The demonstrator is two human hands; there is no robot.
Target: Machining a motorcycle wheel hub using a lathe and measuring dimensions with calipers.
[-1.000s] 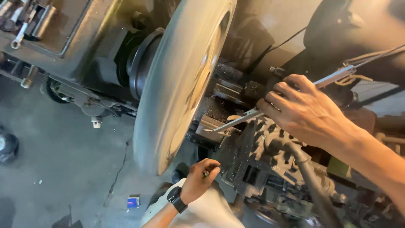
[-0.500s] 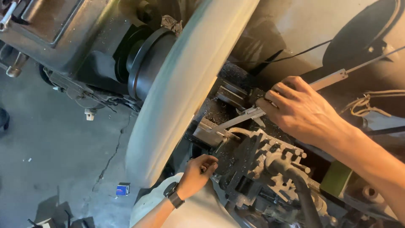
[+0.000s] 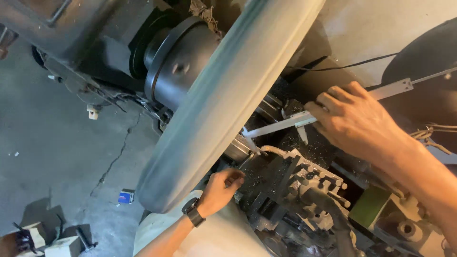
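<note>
Head view: your right hand point(image 3: 354, 119), upper right of the frame, grasps a long flat silver metal caliper point(image 3: 285, 124) whose far end reaches behind the big pale grey metal disc point(image 3: 228, 104) running diagonally through the centre. Your left hand point(image 3: 221, 189), with a black wristwatch point(image 3: 193, 214), is clenched on a small handle at lower centre, beside the dark, swarf-strewn tool post point(image 3: 304, 190).
</note>
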